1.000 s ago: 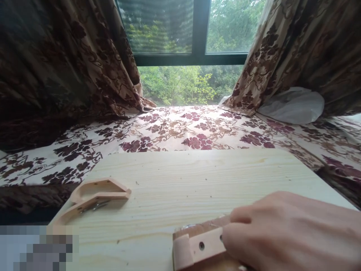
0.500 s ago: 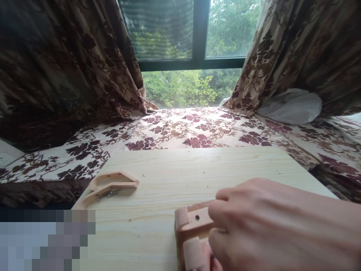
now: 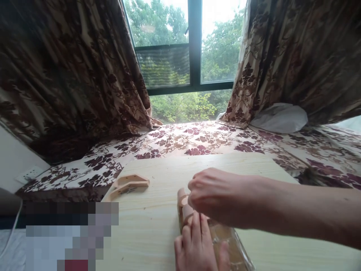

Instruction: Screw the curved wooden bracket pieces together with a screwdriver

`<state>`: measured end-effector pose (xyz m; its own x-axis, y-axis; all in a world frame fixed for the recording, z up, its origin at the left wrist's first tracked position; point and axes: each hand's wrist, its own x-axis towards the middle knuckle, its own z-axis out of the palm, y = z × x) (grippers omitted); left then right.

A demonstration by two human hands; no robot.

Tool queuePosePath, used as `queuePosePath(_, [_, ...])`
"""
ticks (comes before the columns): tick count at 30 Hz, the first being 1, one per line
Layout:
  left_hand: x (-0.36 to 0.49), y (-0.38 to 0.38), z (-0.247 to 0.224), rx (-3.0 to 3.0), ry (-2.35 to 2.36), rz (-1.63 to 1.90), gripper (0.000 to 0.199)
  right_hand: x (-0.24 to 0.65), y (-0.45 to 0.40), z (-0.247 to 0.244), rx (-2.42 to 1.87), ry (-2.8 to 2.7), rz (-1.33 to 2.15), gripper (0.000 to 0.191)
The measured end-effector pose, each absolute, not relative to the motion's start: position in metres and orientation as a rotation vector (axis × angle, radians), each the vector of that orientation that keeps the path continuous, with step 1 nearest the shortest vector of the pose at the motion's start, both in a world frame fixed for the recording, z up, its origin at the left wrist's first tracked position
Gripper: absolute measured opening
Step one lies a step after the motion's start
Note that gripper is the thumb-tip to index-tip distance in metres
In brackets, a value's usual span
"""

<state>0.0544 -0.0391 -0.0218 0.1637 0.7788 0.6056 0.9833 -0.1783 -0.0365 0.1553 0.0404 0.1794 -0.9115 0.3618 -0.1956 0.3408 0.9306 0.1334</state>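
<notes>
My right hand is closed in a fist over the far end of a pale wooden part; whatever its fingers pinch is hidden underneath. The wooden part lies on a brown block that looks wrapped in clear plastic or tape. Nearer to me, my left hand lies flat against the near side of the wooden part, fingers stretched forward and thumb apart. Farther left, an angled wooden piece with holes rests on the board, with small metal pieces beside it, too small to name.
A pale wood-grain board lies under everything, with small dark specks on it. Behind it stretches a floral cloth up to the window, between patterned curtains. A white bag-like bundle sits at right. A wall socket shows at left.
The view has tilted up and shifted. My right hand is now farther left in the picture, over the block's far end. More of my left hand now shows, lying on the wooden part.
</notes>
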Motion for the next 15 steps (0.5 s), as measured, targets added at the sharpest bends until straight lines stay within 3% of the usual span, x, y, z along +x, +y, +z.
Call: queuePosePath(15, [0.0538,-0.0369,-0.0206,-2.015,-1.644,-0.664,0.045,0.1577,0.0475,0.1801,0.595,2.882,0.119,0.017])
